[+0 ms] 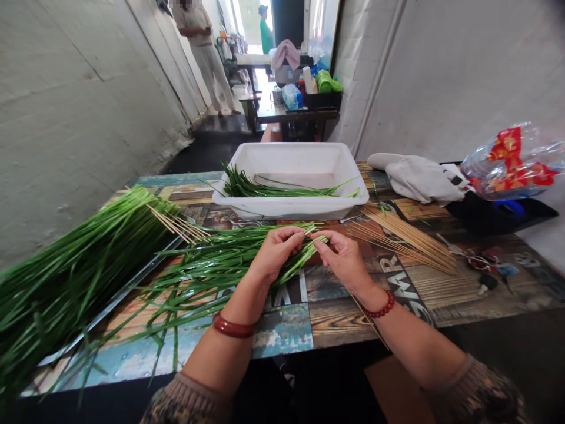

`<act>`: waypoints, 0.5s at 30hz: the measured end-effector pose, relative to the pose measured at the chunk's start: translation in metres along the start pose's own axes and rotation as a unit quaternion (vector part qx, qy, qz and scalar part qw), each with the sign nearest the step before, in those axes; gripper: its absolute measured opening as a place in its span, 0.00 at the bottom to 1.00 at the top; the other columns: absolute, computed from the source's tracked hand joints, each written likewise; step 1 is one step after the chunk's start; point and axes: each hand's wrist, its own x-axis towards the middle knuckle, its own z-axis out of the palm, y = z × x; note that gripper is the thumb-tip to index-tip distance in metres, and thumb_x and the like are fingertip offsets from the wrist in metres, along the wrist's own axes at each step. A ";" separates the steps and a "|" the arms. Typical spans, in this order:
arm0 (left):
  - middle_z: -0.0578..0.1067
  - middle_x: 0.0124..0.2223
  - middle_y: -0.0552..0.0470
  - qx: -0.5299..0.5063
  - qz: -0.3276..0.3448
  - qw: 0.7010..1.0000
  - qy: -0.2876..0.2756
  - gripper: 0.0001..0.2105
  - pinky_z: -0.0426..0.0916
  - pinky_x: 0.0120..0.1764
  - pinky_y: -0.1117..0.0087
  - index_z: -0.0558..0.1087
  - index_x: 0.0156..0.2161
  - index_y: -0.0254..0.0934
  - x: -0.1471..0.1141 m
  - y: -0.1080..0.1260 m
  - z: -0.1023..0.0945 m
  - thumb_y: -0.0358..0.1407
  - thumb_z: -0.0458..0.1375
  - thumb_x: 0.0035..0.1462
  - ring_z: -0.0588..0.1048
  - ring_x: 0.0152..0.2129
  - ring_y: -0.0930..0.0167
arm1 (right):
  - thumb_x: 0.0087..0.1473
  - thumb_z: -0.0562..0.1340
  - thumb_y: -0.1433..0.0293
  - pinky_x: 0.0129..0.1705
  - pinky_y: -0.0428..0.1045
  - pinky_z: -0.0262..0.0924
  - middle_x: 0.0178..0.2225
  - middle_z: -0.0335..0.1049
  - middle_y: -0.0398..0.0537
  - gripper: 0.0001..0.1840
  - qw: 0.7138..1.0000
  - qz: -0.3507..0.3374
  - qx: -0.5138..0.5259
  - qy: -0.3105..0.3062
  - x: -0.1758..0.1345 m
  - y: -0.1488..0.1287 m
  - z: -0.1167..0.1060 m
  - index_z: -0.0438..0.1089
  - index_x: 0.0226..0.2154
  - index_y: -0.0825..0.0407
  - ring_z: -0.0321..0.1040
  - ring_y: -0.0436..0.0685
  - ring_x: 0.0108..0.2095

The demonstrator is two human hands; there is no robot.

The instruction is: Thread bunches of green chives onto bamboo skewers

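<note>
Long green garlic chives [207, 253] lie spread across the table, their pale cut ends to the right. My left hand [282, 244] is closed on a few chive stems close to those ends. Facing it, my right hand [339, 256] is closed in a pinch at the stem tips. A thin bamboo skewer [368, 318] runs back from under that palm, past the wrist; its front end is hidden by the fingers. More bamboo skewers [410, 238] lie in a loose bundle to the right of my right hand.
A white plastic tub [291, 209] with some chives inside stands behind my hands. At left, a large chive heap [88, 235] rests by a metal strip [119, 297], with several skewers [176, 224] on it. Scissors [459, 250], a cap [415, 174] and plastic packaging [512, 162] lie right.
</note>
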 end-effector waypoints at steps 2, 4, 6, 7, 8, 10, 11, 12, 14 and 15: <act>0.66 0.21 0.58 -0.001 -0.003 1.000 -0.003 0.11 0.53 0.24 0.76 0.74 0.28 0.32 0.000 0.000 0.000 0.41 0.62 0.50 0.60 0.19 0.80 | 0.54 0.62 0.63 0.18 0.43 0.50 0.17 0.62 0.37 0.13 1.000 0.000 0.000 0.000 -0.001 0.000 0.000 0.74 0.38 0.54 0.57 0.46 0.16; 0.66 0.20 0.58 -0.002 -0.007 1.000 -0.006 0.11 0.53 0.24 0.76 0.74 0.28 0.32 0.000 0.000 0.000 0.41 0.62 0.50 0.60 0.19 0.80 | 0.55 0.62 0.63 0.18 0.42 0.50 0.17 0.62 0.37 0.13 1.000 -0.003 0.000 0.000 -0.001 0.000 0.000 0.74 0.38 0.54 0.57 0.46 0.16; 0.66 0.20 0.58 -0.002 -0.011 1.000 -0.008 0.12 0.53 0.24 0.76 0.74 0.28 0.32 0.000 0.000 0.000 0.41 0.63 0.49 0.60 0.18 0.80 | 0.55 0.62 0.63 0.18 0.42 0.50 0.18 0.62 0.37 0.12 1.000 -0.005 -0.002 0.000 -0.001 0.001 -0.001 0.73 0.38 0.54 0.57 0.46 0.16; 0.66 0.20 0.58 -0.001 -0.013 1.000 -0.007 0.12 0.53 0.24 0.76 0.74 0.28 0.32 0.000 0.000 0.000 0.41 0.63 0.49 0.60 0.18 0.80 | 0.55 0.62 0.63 0.18 0.42 0.50 0.18 0.62 0.37 0.12 1.000 -0.005 -0.003 0.000 -0.001 0.002 -0.001 0.73 0.38 0.54 0.57 0.46 0.16; 0.66 0.20 0.58 0.001 -0.013 1.000 -0.006 0.12 0.53 0.24 0.76 0.74 0.28 0.32 -0.001 -0.001 0.000 0.41 0.63 0.49 0.60 0.18 0.80 | 0.55 0.62 0.63 0.18 0.42 0.50 0.18 0.62 0.37 0.12 1.000 -0.005 -0.005 0.000 0.000 0.003 -0.001 0.73 0.37 0.54 0.57 0.46 0.16; 0.66 0.20 0.58 0.005 -0.012 1.000 -0.005 0.11 0.53 0.24 0.76 0.74 0.28 0.32 0.000 -0.001 0.000 0.41 0.63 0.48 0.60 0.18 0.80 | 0.54 0.62 0.63 0.18 0.43 0.50 0.18 0.63 0.37 0.12 1.000 -0.005 -0.005 -0.001 0.000 0.004 -0.001 0.73 0.37 0.54 0.58 0.46 0.16; 0.66 0.20 0.58 0.007 -0.011 1.000 -0.005 0.11 0.53 0.24 0.76 0.74 0.28 0.32 0.000 -0.001 -0.001 0.41 0.63 0.48 0.60 0.18 0.80 | 0.54 0.62 0.63 0.18 0.43 0.51 0.18 0.63 0.37 0.12 1.000 -0.005 -0.004 -0.002 0.001 0.005 -0.001 0.72 0.37 0.54 0.58 0.46 0.16; 0.67 0.20 0.58 0.010 -0.010 1.000 -0.005 0.11 0.53 0.24 0.76 0.74 0.28 0.32 0.000 -0.002 -0.001 0.41 0.63 0.49 0.60 0.18 0.80 | 0.55 0.63 0.63 0.18 0.43 0.51 0.18 0.63 0.37 0.12 1.000 -0.005 -0.003 -0.004 0.001 0.006 -0.001 0.72 0.37 0.54 0.58 0.46 0.16; 0.67 0.20 0.58 0.012 -0.007 1.000 -0.008 0.11 0.53 0.24 0.76 0.74 0.27 0.32 0.000 -0.002 -0.001 0.41 0.62 0.49 0.60 0.18 0.80 | 0.55 0.62 0.62 0.18 0.43 0.51 0.18 0.64 0.37 0.12 1.000 -0.007 -0.007 -0.006 0.001 0.006 -0.001 0.72 0.37 0.54 0.58 0.46 0.16; 0.67 0.20 0.58 0.013 -0.006 1.000 -0.009 0.11 0.53 0.24 0.76 0.73 0.27 0.32 0.000 -0.002 -0.001 0.41 0.62 0.49 0.60 0.18 0.79 | 0.55 0.62 0.62 0.18 0.43 0.51 0.18 0.64 0.37 0.12 1.000 -0.011 -0.013 -0.005 0.001 0.007 -0.001 0.72 0.37 0.54 0.58 0.46 0.16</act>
